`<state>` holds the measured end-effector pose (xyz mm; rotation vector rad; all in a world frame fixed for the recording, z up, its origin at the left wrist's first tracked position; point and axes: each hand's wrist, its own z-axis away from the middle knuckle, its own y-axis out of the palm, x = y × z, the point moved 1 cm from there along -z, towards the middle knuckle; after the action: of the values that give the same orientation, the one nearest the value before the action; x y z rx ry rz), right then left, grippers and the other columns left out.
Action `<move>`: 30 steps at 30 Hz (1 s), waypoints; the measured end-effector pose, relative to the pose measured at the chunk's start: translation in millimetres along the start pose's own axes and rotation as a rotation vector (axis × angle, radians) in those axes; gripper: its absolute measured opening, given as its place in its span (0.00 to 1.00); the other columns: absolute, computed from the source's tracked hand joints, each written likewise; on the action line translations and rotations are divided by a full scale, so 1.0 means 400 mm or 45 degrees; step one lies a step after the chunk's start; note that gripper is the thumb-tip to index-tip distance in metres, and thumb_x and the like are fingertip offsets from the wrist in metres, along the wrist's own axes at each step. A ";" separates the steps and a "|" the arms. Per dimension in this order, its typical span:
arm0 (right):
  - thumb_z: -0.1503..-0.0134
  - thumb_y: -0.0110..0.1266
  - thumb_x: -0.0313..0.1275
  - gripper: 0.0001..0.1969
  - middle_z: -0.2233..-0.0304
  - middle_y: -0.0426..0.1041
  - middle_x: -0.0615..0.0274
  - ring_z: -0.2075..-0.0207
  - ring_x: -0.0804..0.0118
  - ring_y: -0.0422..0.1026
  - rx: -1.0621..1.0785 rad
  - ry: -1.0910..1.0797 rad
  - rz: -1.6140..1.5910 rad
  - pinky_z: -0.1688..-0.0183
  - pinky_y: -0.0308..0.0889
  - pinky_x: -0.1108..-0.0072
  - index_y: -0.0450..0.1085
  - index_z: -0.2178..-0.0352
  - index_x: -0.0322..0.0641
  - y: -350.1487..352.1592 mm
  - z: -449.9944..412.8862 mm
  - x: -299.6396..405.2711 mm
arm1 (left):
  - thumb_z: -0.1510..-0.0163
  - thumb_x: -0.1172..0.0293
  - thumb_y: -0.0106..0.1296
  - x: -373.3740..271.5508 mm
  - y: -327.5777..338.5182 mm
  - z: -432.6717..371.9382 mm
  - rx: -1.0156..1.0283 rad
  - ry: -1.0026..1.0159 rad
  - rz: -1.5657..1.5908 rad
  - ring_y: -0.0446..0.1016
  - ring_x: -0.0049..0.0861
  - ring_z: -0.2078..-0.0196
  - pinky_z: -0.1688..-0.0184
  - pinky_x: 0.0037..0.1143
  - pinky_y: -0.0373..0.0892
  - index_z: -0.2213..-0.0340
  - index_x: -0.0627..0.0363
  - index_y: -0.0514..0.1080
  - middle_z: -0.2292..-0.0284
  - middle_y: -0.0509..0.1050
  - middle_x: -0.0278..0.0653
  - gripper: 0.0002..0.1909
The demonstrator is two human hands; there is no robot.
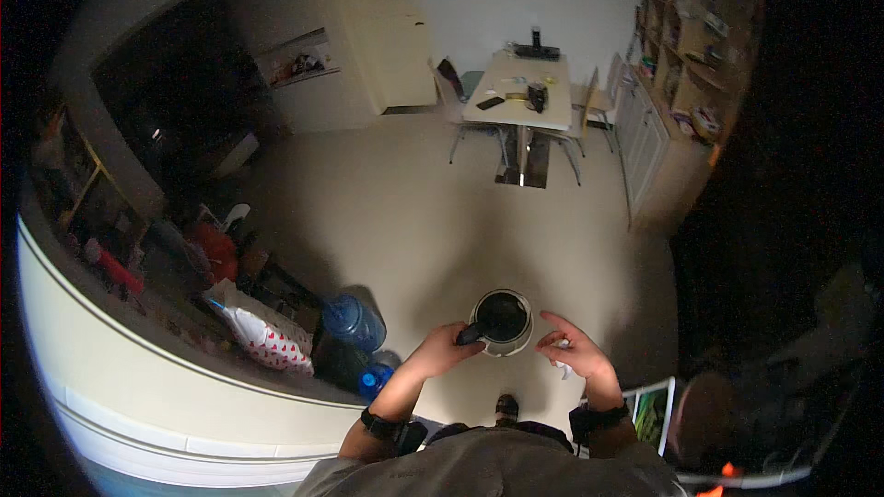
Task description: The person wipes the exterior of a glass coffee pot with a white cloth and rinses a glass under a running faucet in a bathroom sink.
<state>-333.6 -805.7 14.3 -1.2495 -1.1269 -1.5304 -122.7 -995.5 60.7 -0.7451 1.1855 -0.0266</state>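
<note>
My left hand [442,352] grips the black handle of a round pot [503,316], perhaps a coffee carafe, in front of my body. Its top looks dark, with a pale ring around it; whether that is a lid or the inside I cannot tell. To the right of the pot, apart from it, my right hand [577,352] has its index finger stretched towards the rim. A crumpled white piece [565,362], probably tissue, is held under the other fingers of that hand.
Blue water bottles [353,324] and a heart-patterned bag [266,338] stand on the floor at left, beside a white curved surface [173,386]. Ahead are a table [514,76] with chairs [449,86] and a shelf cabinet [649,131]. A shoe [507,406] shows below.
</note>
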 end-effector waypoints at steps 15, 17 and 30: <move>0.53 0.58 0.23 0.42 0.69 0.70 0.59 0.72 0.71 0.69 0.142 0.220 0.177 0.71 0.66 0.81 0.42 0.39 0.48 -0.081 -0.829 0.086 | 0.48 0.66 0.52 0.242 -0.361 -0.617 -0.041 -0.001 0.375 0.66 0.19 0.73 0.69 0.23 0.65 0.67 0.65 0.68 0.76 0.70 0.34 0.13; 0.53 0.59 0.24 0.43 0.69 0.70 0.57 0.73 0.71 0.68 0.119 0.139 0.125 0.71 0.66 0.80 0.42 0.40 0.46 -0.101 -0.943 0.103 | 0.48 0.67 0.51 0.270 -0.446 -0.728 -0.023 0.019 0.216 0.66 0.19 0.72 0.68 0.23 0.65 0.65 0.66 0.68 0.76 0.70 0.34 0.13; 0.49 0.54 0.26 0.13 0.75 0.68 0.65 0.76 0.76 0.67 -0.062 -0.028 0.035 0.74 0.64 0.84 0.66 0.61 0.34 -0.234 -1.618 0.232 | 0.49 0.63 0.52 0.277 -0.903 -1.366 -0.042 -0.268 1.016 0.71 0.28 0.69 0.64 0.34 0.71 0.60 0.56 0.65 0.69 0.71 0.37 0.16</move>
<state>-586.9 -1415.4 29.6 -1.3120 -1.0879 -1.5356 -410.0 -1594.5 70.9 -0.2534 1.2090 0.7177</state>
